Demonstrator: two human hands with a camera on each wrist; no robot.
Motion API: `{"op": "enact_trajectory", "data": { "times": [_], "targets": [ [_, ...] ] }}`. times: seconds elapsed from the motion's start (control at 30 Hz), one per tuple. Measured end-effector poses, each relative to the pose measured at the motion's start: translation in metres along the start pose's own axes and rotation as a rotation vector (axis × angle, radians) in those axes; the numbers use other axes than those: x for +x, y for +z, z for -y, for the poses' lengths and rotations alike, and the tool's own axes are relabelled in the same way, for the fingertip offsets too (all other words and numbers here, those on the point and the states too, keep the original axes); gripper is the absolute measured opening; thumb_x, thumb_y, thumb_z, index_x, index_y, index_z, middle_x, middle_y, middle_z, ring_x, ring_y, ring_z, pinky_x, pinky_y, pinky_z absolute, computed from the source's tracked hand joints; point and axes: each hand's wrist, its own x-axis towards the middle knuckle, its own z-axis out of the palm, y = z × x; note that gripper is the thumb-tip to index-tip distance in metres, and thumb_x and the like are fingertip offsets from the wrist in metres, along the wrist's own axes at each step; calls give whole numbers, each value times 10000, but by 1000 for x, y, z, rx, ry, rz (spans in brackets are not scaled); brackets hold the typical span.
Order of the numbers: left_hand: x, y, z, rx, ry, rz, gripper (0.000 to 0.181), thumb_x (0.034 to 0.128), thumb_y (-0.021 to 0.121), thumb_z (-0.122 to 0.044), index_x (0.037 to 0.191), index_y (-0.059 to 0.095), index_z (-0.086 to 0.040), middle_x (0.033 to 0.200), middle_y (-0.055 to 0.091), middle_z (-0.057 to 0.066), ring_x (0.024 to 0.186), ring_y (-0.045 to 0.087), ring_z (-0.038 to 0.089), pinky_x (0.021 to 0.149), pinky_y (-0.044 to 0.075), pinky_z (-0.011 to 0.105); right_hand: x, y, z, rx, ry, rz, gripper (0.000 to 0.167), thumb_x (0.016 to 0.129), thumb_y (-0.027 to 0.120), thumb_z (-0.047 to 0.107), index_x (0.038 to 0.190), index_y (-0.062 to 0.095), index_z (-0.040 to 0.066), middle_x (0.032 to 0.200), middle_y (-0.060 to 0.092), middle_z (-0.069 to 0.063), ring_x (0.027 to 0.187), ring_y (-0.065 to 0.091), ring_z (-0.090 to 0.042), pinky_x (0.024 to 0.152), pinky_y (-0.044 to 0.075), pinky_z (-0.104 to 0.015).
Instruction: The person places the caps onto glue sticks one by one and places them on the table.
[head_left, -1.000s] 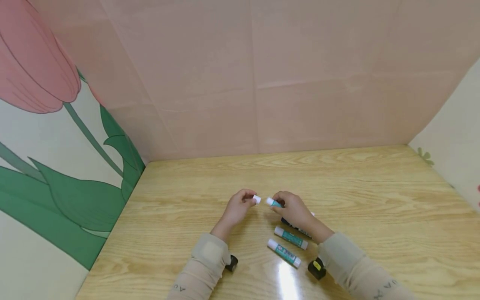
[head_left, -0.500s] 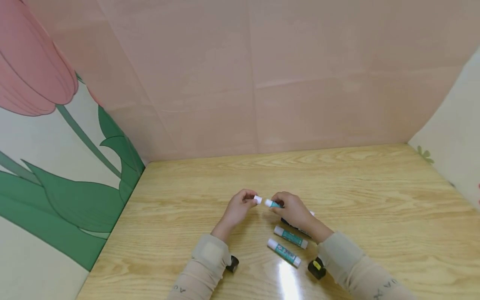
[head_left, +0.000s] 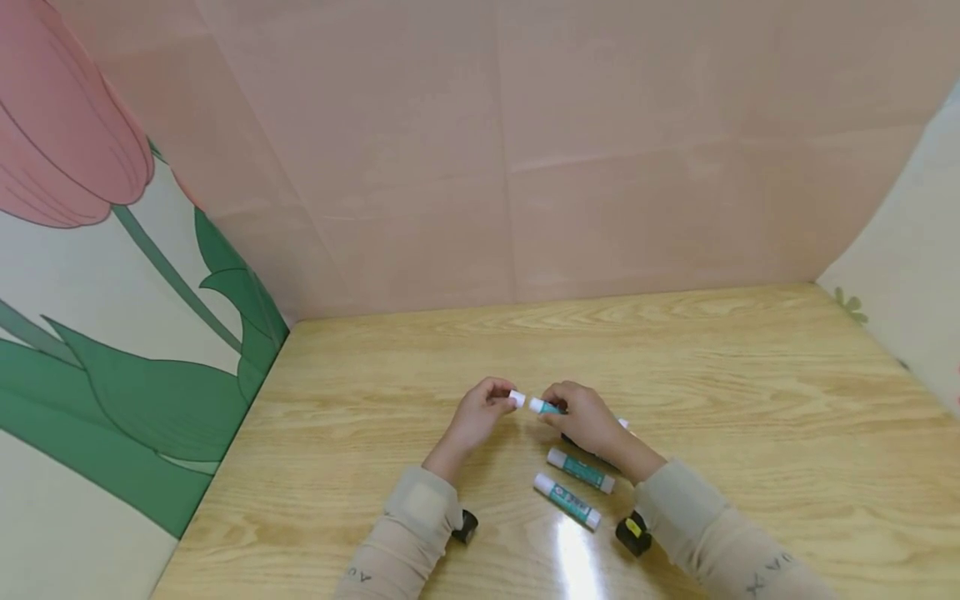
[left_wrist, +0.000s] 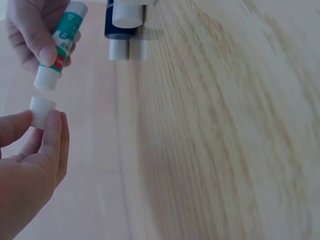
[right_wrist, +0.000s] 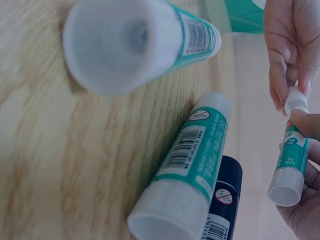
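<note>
My left hand pinches a small white cap between thumb and fingers. My right hand grips a teal-and-white glue stick, its white end tilted toward the cap. A narrow gap separates cap and stick in the left wrist view. Below the right hand, two more teal glue sticks, a nearer one and a farther one, lie side by side on the wooden table. A dark navy tube with white ends lies beyond them, partly hidden under the right forearm in the head view.
The table meets a pink backdrop at its far edge. A tulip-patterned panel borders the left, a pale panel the right. Black blocks show by the left cuff and the right cuff.
The glue stick and the cap have come slightly closer together. Both hands keep their grips, and the sticks on the table stay in place.
</note>
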Motion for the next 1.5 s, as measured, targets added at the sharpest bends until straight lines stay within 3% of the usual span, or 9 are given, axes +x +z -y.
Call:
{"op": "enact_trajectory", "data": {
  "times": [0.53,0.73,0.93,1.27,1.5],
  "targets": [
    [-2,3,1,-55,7,28,197,847,486,38,1026,483,120,947,534,166,842,525,184,826,411,405,-1,2,0,-1,-33,6,86,741,663,71,802,602,65,707,493,21,637,444,-115,547,397,-252],
    [4,3,14,-73,2,31,205,843,506,16,1031,495,99,939,539,131,843,523,181,819,413,412,-1,3,0,-4,-46,3,91,739,664,71,809,606,65,704,488,27,636,435,-113,547,390,-251],
    [13,4,31,-58,10,25,194,840,530,-25,1019,521,47,931,545,87,843,531,164,792,437,348,-2,4,0,3,-38,7,92,739,662,65,812,606,62,705,487,26,633,436,-115,548,392,-252],
    [12,6,34,-43,17,28,215,840,528,-21,1030,503,76,931,543,93,851,530,178,772,445,326,-3,6,-2,13,-51,13,111,732,668,60,824,606,50,717,500,26,644,444,-110,553,403,-240],
    [10,7,33,-37,0,26,189,841,530,-31,1016,521,39,928,546,87,843,532,174,790,434,371,-3,7,-4,16,-45,30,102,741,658,59,828,607,54,716,488,24,643,440,-113,549,400,-242]
  ]
}}
